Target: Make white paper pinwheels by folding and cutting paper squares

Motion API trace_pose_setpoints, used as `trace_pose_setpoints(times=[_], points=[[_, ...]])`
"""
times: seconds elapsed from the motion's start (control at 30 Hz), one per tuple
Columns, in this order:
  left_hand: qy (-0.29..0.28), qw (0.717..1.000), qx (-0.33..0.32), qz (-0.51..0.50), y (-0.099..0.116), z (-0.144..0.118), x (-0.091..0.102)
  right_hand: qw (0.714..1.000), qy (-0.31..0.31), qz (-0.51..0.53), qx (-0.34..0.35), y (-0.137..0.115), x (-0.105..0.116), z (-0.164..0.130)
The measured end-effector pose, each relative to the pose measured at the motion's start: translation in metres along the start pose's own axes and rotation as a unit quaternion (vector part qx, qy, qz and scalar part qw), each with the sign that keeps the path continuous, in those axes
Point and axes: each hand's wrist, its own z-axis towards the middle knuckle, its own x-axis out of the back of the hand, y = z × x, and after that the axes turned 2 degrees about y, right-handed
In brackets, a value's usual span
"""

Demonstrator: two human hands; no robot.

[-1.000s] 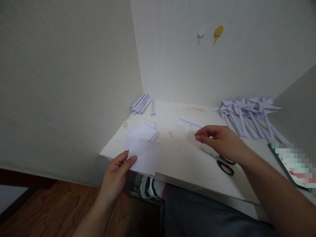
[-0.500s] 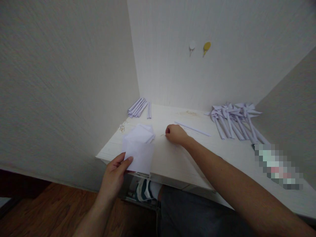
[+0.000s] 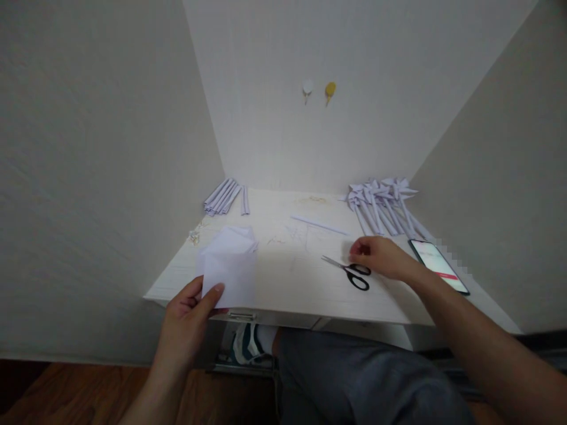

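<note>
At nine o'clock on the white desk [image 3: 283, 295], near its front edge, the left hand [image 3: 188, 321] pinches the near corner of a white paper sheet [image 3: 230, 274], thumb on top and fingers under it. This sheet sits on a small pile of folded paper [image 3: 234, 239], and part of it hangs over the desk edge. Up at eleven o'clock lies a bunch of rolled paper sticks [image 3: 222, 196], with some tiny bits [image 3: 194, 236] just below them. One lone paper stick [image 3: 319, 224] lies at twelve o'clock. At three o'clock the right hand [image 3: 383, 258] rests at the black handles of the scissors [image 3: 349, 271], fingers curled loosely; I cannot tell if it has hold of them yet. Their blades point to the left, toward the sheet. Past them, at one o'clock, is a heap of paper pinwheels [image 3: 383, 198], and a phone [image 3: 438, 265] lies just right of the hand. The pinch on the sheet is small, so the paper could slip and fall to the floor. The sharp blade tips could poke the left fingers [image 3: 212, 290] if the scissors swing that way too fast. The right arm could also bump the phone.
</note>
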Motion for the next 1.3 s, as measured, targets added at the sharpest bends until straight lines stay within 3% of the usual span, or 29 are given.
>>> trace_pose_setpoints(times=[0.13,0.3,0.4,0.83,1.1,1.3], points=[[-0.039,0.999,-0.025,0.021,0.002,0.000,-0.023,0.995,-0.051,-0.083,-0.027,0.014,-0.008,-0.039],[-0.089,0.993,-0.068,0.024,0.023,-0.001,-0.063,0.988,-0.069,-0.140,-0.019,0.005,-0.006,-0.032],[-0.113,0.988,-0.099,0.035,0.040,-0.006,-0.077,0.983,-0.077,-0.164,-0.004,-0.002,-0.002,-0.030],[-0.067,0.975,-0.208,0.039,0.093,-0.026,-0.091,0.980,-0.031,-0.193,0.023,-0.013,-0.017,-0.060],[-0.082,0.972,-0.218,-0.009,0.104,-0.042,-0.104,0.971,-0.027,-0.227,0.074,-0.023,-0.012,-0.071],[-0.087,0.970,-0.223,-0.033,0.103,-0.041,-0.100,0.971,-0.050,-0.223,0.066,-0.020,-0.010,-0.078]])
